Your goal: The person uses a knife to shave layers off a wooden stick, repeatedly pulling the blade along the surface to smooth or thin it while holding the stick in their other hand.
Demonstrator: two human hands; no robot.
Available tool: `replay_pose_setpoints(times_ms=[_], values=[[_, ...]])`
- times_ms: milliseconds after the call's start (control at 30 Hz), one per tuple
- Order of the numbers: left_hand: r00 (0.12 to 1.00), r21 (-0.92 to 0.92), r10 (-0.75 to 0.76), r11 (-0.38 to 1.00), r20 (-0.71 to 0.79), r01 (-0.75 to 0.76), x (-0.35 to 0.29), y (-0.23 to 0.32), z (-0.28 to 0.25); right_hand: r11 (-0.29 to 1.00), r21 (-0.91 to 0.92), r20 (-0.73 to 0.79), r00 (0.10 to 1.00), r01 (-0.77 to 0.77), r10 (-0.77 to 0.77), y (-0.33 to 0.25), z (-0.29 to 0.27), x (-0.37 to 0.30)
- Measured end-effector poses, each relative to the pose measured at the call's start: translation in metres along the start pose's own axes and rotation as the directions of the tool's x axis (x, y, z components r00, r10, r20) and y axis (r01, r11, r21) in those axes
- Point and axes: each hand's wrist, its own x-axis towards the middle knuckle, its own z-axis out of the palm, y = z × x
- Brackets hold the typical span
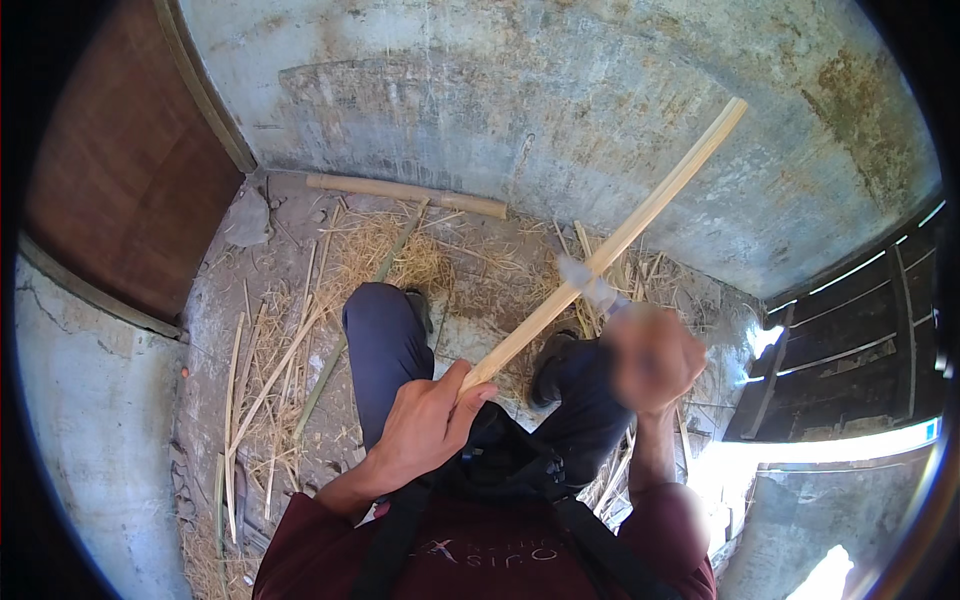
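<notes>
Pale split bamboo, a long flat strip, runs up and to the right from my left hand toward the concrete wall. My left fingers are curled tight around its near end, thumb on top, so the strip leaves my fist at the knuckles and slants away over my knees. My right hand is blurred with motion; it seems closed on a knife whose grey blade lies across the strip about midway along it, but I cannot tell for sure how those fingers sit. The strip's far end stands free in the air, well clear of both hands. I am sitting with my legs apart in dark blue trousers, shoes on the ground. Straw and thin shavings lie scattered over the dirt floor to my left and between my feet. A thicker bamboo pole lies at the foot of the wall, well apart from me, and a brown door stands at my left.
</notes>
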Motion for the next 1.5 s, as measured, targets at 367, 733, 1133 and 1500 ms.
replay_pose_setpoints(times_ms=[367, 733, 1133, 1500], values=[[0.999, 0.020, -0.026, 0.999, -0.036, 0.027, -0.008, -0.015, 0.003, 0.995, 0.057, -0.006, 0.996, -0.085, 0.086, 0.031, 0.001, 0.015], [0.999, 0.082, -0.052, 0.995, -0.010, 0.052, -0.020, -0.021, 0.001, 0.965, -0.092, -0.048, 0.970, -0.244, 0.240, 0.089, -0.011, 0.030], [0.985, 0.072, -0.157, 0.984, -0.070, 0.162, -0.013, -0.041, 0.003, 0.513, -0.679, 0.060, 0.657, -0.525, 0.751, 0.194, -0.038, 0.000], [0.989, -0.152, -0.145, 0.979, -0.033, 0.139, 0.003, -0.052, 0.007, 0.659, -0.147, -0.021, 0.668, -0.738, 0.744, 0.147, -0.040, -0.021]])
